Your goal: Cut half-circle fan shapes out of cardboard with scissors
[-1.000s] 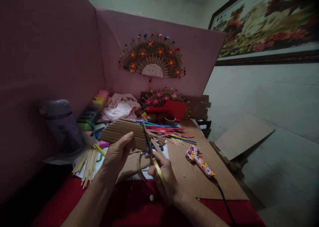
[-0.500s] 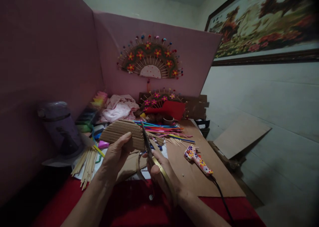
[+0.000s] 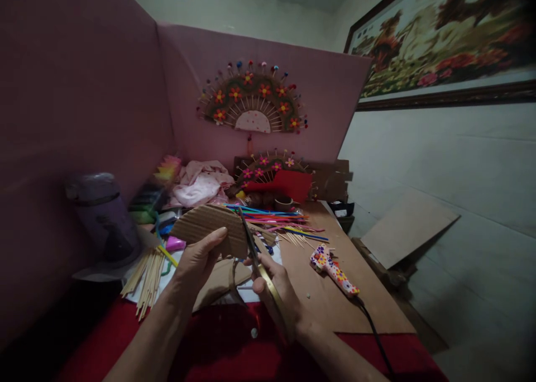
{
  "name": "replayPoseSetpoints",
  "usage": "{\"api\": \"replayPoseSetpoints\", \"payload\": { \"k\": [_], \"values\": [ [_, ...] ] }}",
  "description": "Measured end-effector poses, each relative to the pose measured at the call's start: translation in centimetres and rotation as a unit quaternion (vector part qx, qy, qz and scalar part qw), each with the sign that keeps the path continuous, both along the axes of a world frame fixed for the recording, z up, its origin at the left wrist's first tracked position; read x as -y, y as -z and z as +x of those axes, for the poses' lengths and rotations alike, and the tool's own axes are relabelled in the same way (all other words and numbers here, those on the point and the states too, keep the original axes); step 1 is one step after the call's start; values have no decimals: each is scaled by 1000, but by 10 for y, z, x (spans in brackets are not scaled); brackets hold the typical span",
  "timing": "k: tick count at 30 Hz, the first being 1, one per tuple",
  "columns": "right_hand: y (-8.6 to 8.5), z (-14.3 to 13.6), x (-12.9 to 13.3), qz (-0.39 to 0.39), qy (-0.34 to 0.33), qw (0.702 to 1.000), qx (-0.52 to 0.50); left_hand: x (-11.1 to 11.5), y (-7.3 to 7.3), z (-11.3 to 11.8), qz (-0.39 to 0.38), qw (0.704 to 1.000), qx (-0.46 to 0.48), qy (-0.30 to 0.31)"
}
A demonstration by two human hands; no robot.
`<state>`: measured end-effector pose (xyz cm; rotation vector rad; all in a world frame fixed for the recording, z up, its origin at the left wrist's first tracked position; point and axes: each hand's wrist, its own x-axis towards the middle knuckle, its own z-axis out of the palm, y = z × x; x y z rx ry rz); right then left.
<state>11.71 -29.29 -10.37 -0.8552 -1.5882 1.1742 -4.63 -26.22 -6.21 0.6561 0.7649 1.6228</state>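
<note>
A rounded piece of corrugated cardboard [image 3: 201, 223] is pinched in my left hand [image 3: 205, 259], thumb on its ribbed face. My right hand [image 3: 276, 287] grips gold-handled scissors [image 3: 268, 278], their dark blades pointing up along the cardboard's right edge. From the head view I cannot tell whether the blades are cutting into it. Below the hands lies another piece of brown cardboard [image 3: 220, 278] on white paper, with a thin curved strip near the scissors.
A flowered glue gun [image 3: 335, 270] with a black cord lies on a cardboard sheet [image 3: 355, 309] at right. Bamboo sticks [image 3: 146, 281] and a tumbler [image 3: 103, 220] are at left. Colourful pipe cleaners [image 3: 272, 214] lie behind the hands. A decorated fan [image 3: 251, 94] hangs on the pink panel.
My left hand and the cardboard have shifted slightly right. My right hand's fingers have moved a little on the scissors, which stay along the cardboard's right edge.
</note>
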Motion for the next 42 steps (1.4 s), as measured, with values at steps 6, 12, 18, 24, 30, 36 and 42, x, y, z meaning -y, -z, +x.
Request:
{"api": "replayPoseSetpoints", "payload": {
  "k": [6, 12, 18, 24, 30, 36, 42],
  "values": [
    [-2, -5, 4, -31, 14, 999, -35, 2, -1, 2, -7, 1000, -7, 10],
    [5, -5, 3, -6, 45, 999, -1, 0, 3, -2, 2, 999, -8, 32],
    [1, 3, 2, 10, -36, 999, 10, 0, 2, -5, 13, 998, 15, 60],
    [-4, 4, 3, 35, -30, 998, 34, 1, 2, -5, 5, 998, -1, 56],
    [1, 6, -3, 48, 22, 996, 75, 1, 1, -3, -16, 999, -15, 30],
    [0, 2, -1, 33, 30, 998, 36, 0, 2, -4, -29, 999, -17, 36],
    [-5, -3, 5, 57, 76, 995, 17, -1, 2, -6, -32, 997, 34, 60]
  ]
}}
